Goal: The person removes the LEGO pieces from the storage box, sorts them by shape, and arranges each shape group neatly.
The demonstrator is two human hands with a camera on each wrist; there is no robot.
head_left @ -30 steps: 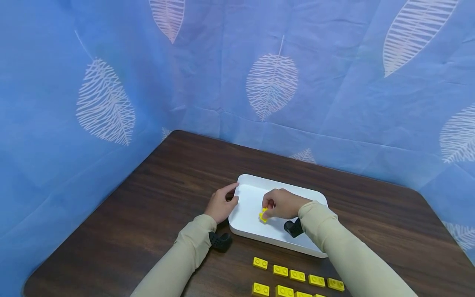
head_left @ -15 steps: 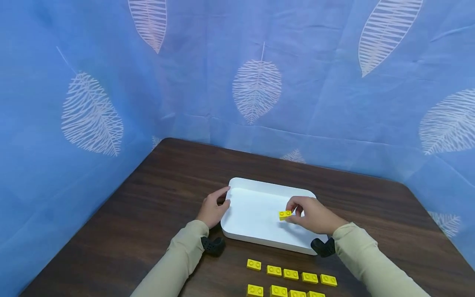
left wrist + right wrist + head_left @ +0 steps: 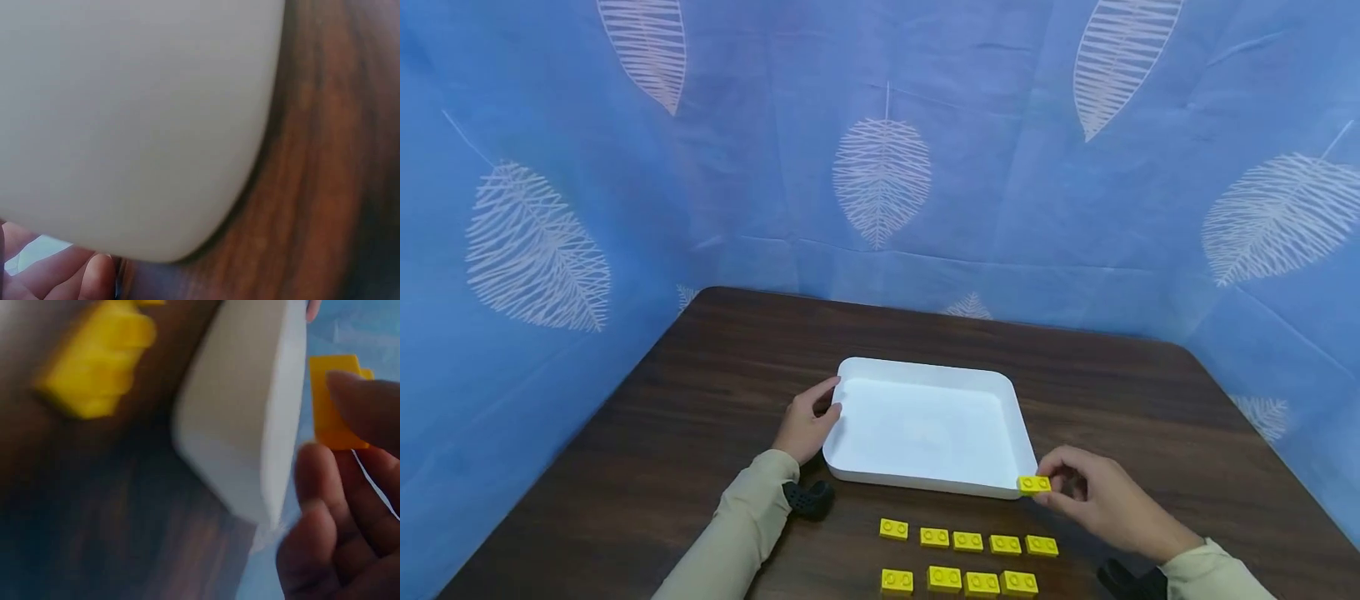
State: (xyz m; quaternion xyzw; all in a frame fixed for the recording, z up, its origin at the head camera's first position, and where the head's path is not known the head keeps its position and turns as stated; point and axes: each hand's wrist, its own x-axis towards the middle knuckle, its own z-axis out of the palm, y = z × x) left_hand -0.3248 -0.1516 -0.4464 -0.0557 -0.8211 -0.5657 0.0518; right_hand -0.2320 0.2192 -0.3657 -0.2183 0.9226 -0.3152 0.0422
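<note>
My right hand (image 3: 1101,500) pinches a yellow two-stud toy brick (image 3: 1033,485) between thumb and fingers, at the near right corner of a white tray (image 3: 928,425). In the right wrist view that brick (image 3: 335,403) sits upright under the thumb, above the curled lower fingers. At the tray's left side, my left hand (image 3: 805,425) rests with thumb and forefinger spread, their tips right at the rim. The left wrist view shows mostly the tray's pale outer wall (image 3: 137,125), with a few of the left fingers (image 3: 97,278) at its lower edge.
Two rows of yellow bricks, several in each, lie in front of the tray, among them a back-row brick (image 3: 967,542) and a front-row brick (image 3: 943,578). The dark wooden table (image 3: 700,417) reaches back to a blue leaf-patterned curtain (image 3: 760,167).
My right hand has lifted the brick off the tray floor and carried it right and nearer, to the tray's corner. My left hand stays at the tray's left rim. The head view has shifted.
</note>
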